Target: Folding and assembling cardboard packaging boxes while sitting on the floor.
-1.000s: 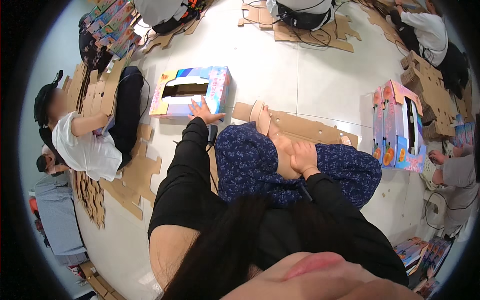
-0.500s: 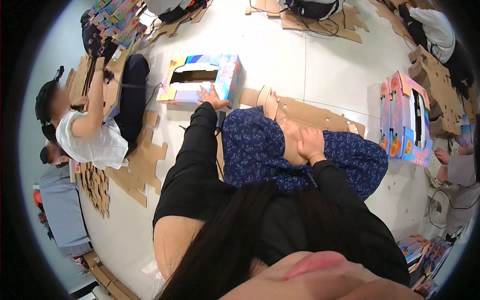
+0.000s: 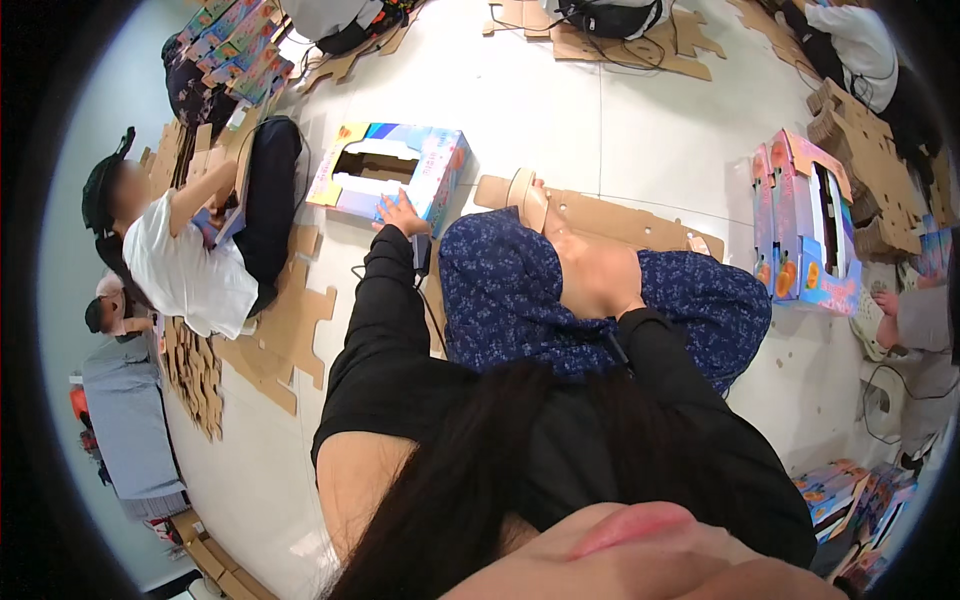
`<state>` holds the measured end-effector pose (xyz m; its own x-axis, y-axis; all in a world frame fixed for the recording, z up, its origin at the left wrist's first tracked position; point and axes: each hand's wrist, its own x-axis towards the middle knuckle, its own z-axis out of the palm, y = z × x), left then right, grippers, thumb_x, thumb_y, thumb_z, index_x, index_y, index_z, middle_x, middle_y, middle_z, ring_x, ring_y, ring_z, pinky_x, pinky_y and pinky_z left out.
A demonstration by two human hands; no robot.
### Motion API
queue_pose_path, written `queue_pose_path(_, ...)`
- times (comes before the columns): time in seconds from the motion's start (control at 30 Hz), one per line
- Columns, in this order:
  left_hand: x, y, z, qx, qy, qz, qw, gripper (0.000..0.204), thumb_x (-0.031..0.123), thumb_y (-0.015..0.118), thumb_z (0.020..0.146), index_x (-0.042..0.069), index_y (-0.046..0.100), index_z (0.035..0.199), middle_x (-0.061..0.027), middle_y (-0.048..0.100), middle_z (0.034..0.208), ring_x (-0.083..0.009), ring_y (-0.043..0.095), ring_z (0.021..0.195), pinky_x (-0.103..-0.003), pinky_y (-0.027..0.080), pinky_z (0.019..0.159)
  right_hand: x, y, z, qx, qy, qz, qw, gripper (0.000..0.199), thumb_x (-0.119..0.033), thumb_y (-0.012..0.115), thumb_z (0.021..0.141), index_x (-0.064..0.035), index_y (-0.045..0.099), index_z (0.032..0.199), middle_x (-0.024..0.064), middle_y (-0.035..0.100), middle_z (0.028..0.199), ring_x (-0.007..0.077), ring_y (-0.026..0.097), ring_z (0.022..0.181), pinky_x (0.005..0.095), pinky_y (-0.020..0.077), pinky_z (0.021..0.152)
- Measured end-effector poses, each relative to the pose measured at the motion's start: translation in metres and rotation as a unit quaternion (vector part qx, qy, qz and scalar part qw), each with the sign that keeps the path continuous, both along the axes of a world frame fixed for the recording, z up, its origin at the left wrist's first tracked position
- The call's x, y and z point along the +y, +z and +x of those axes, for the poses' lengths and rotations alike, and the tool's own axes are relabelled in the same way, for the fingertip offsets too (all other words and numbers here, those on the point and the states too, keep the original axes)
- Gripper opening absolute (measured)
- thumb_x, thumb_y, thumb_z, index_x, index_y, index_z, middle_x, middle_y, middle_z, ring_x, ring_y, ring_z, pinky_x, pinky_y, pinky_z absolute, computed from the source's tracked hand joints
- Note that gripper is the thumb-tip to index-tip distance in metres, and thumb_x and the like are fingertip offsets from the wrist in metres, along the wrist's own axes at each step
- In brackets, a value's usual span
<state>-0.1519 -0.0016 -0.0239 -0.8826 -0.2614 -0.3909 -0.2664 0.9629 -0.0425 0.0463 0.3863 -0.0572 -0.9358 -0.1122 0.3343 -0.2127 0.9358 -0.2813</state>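
At front left, a colourful printed cardboard box (image 3: 447, 158) lies on the floor, a wide cut-out opening in its top. My left hand (image 3: 402, 214) rests at its near edge, fingers spread and touching the box. Nothing is gripped in that hand. My right hand (image 3: 626, 296) lies against my bare lower leg, its fingers mostly hidden from view. Under my feet is a flat brown cardboard sheet (image 3: 640, 231).
Upright printed boxes (image 3: 797, 255) stand at my right, near stacked brown cardboard (image 3: 868, 165). On the left sits a person in a white top (image 3: 190, 265), beside cut cardboard pieces (image 3: 290, 320). A dark cable device (image 3: 422, 252) is by my left wrist.
The box has turned slightly, its near right corner now closer to me. My left hand has shifted left along its edge. My right hand has slid lower, its fingers now hidden.
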Motion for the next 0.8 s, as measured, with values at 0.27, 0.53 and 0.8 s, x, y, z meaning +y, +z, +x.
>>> queue_pose_path(0.27,-0.025,-0.022,-0.038,-0.001,-0.040,0.055,0.998,0.127,0.063,0.077,0.052,0.014,0.010,0.149,-0.0282,0.012,0.150,-0.0416,0.013,0.140,-0.061,0.017,0.107,0.001,0.001,-0.001,-0.003,-0.002,0.000,1.000,0.019,-0.025,0.056,0.066,-0.0091,0.057,0.077,0.0086,0.058,0.082,0.0268,0.054,0.086,0.0403,0.0389,0.079)
queue_pose_path(0.53,0.013,-0.016,-0.065,-0.004,-0.140,0.040,0.989,0.123,0.059,0.078,0.054,0.012,0.013,0.148,-0.0251,0.022,0.148,-0.0392,0.018,0.139,-0.058,0.020,0.107,0.002,-0.002,-0.002,-0.008,-0.003,0.002,1.000,0.020,-0.025,0.056,0.066,-0.0080,0.056,0.075,0.0112,0.058,0.082,0.0285,0.053,0.085,0.0407,0.0395,0.079)
queue_pose_path(0.8,0.045,0.016,-0.037,0.180,-0.072,0.023,0.981,0.105,0.045,0.081,0.051,0.007,0.032,0.137,-0.0191,0.052,0.124,-0.0334,0.046,0.121,-0.056,0.022,0.107,0.001,0.004,0.000,-0.003,-0.007,-0.021,1.000,0.021,-0.023,0.054,0.063,-0.0076,0.057,0.077,0.0120,0.057,0.081,0.0299,0.054,0.081,0.0403,0.0399,0.076)
